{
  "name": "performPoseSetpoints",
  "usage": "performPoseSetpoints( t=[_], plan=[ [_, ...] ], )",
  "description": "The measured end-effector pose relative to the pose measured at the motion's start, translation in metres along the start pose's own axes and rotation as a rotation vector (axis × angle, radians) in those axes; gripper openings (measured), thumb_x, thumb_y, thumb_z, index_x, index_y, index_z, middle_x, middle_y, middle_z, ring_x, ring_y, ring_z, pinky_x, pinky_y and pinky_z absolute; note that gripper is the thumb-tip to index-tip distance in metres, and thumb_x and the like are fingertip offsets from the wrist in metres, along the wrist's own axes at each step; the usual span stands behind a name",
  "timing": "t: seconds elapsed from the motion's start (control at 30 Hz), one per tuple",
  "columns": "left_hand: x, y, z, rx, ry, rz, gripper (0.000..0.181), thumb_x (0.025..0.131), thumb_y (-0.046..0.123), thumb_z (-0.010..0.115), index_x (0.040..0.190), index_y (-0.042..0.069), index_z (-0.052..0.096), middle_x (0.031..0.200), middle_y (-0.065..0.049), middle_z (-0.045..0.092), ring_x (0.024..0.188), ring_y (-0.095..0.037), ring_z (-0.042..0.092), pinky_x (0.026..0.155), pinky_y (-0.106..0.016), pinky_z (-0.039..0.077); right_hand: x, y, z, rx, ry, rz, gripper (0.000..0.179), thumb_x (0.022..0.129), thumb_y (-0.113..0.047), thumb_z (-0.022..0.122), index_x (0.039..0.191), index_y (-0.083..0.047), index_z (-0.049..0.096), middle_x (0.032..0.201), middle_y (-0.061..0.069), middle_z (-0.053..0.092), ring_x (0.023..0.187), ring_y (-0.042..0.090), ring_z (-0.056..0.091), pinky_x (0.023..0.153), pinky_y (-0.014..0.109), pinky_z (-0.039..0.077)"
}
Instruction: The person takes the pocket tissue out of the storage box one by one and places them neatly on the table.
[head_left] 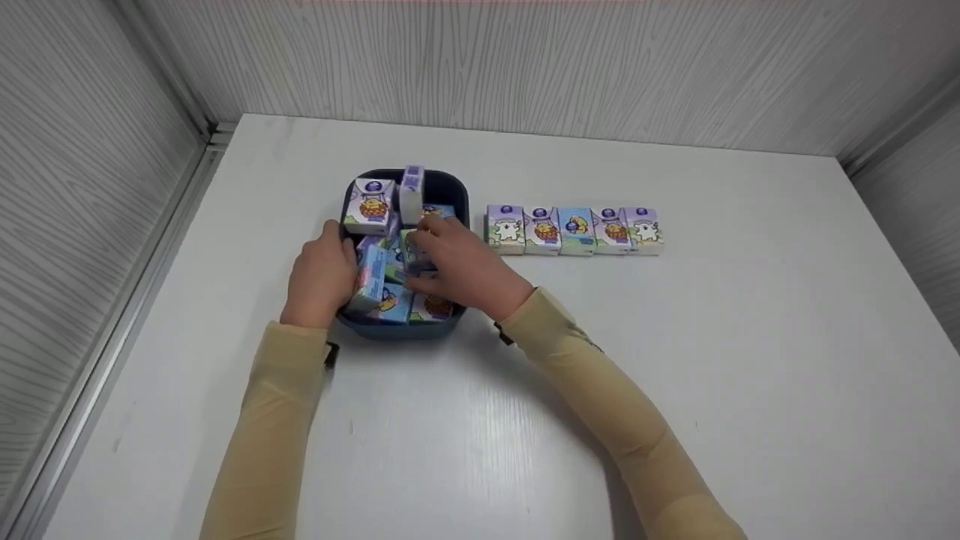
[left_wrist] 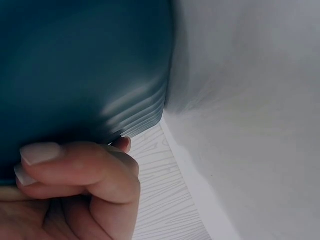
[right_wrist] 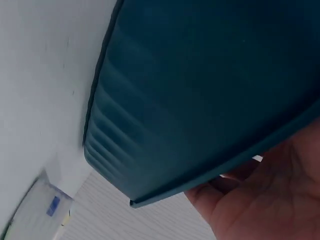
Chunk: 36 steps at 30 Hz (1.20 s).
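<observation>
In the head view a dark blue plastic bin (head_left: 396,330) holds several small cartoon-printed tissue packs, some flat and some on edge. My left hand (head_left: 321,274) grips the bin's left rim; the left wrist view has its curled fingers (left_wrist: 85,167) against the bin wall. Over the right rim reaches my right hand (head_left: 472,266), thumb and fingers pinching a tissue pack (head_left: 411,253) inside the bin. Its fingertips are hidden from the right wrist view by the bin wall (right_wrist: 200,100). A purple-topped tissue pack (head_left: 412,196) stands on edge near the back.
Right of the bin, several tissue packs (head_left: 577,232) lie side by side in a straight row on the white table (head_left: 675,360). Wood-grain panels (head_left: 525,67) rise behind the table, and another panel (head_left: 67,187) with a metal rail borders the left side.
</observation>
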<state>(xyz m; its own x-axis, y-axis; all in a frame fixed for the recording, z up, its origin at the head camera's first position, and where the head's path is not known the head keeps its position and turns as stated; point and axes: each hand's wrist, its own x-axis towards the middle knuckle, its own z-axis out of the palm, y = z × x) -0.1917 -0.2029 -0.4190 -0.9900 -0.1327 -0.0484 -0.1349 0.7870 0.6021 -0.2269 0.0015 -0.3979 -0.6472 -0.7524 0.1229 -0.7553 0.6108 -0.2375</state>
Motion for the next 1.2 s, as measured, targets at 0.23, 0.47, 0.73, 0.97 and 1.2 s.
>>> performPoseSetpoints(
  t=[0.23,0.47,0.73,0.97,1.2],
  plan=[
    [0.0,-0.001,0.0,0.007,0.009,0.005,0.032,0.103,0.018,0.035,0.119,-0.008,0.043,0.098,-0.029,0.058,0.088,-0.043,0.06,0.073,-0.054,0.046,0.004,-0.005,0.003,0.109,-0.065,-0.073,0.039,0.089,-0.036,0.068,0.117,-0.009,0.066,0.116,0.0,0.052,0.1,0.007,0.053,0.086,0.02,0.042],
    [0.0,-0.001,0.001,0.007,0.012,0.007,0.031,0.103,0.018,0.035,0.118,-0.008,0.043,0.098,-0.029,0.058,0.087,-0.042,0.06,0.072,-0.053,0.046,0.001,-0.008,0.007,0.003,0.061,0.09,0.049,0.084,-0.05,0.067,0.109,-0.008,0.061,0.11,0.003,0.051,0.088,0.013,0.051,0.077,0.027,0.044],
    [0.002,-0.003,0.002,0.016,0.045,0.027,0.029,0.102,0.016,0.036,0.114,-0.009,0.045,0.094,-0.031,0.059,0.083,-0.043,0.061,0.069,-0.053,0.046,0.0,-0.01,0.011,-0.063,0.009,0.159,0.063,0.08,-0.057,0.068,0.119,-0.008,0.054,0.11,0.006,0.052,0.088,0.015,0.051,0.078,0.03,0.047],
    [0.002,-0.003,0.0,0.003,0.027,0.013,0.031,0.103,0.017,0.036,0.119,-0.009,0.044,0.1,-0.031,0.059,0.088,-0.043,0.061,0.073,-0.054,0.046,0.001,-0.007,0.006,0.06,-0.023,0.168,0.063,0.08,-0.044,0.073,0.128,-0.009,0.053,0.121,0.004,0.052,0.102,0.014,0.049,0.09,0.027,0.043],
    [0.001,-0.002,-0.001,0.011,0.013,0.012,0.032,0.103,0.017,0.037,0.12,-0.009,0.044,0.1,-0.03,0.058,0.087,-0.042,0.061,0.073,-0.053,0.046,-0.008,-0.01,-0.011,0.118,0.061,0.116,0.054,0.08,-0.033,0.073,0.126,-0.01,0.054,0.126,0.004,0.048,0.108,0.017,0.045,0.093,0.028,0.039]
  ],
)
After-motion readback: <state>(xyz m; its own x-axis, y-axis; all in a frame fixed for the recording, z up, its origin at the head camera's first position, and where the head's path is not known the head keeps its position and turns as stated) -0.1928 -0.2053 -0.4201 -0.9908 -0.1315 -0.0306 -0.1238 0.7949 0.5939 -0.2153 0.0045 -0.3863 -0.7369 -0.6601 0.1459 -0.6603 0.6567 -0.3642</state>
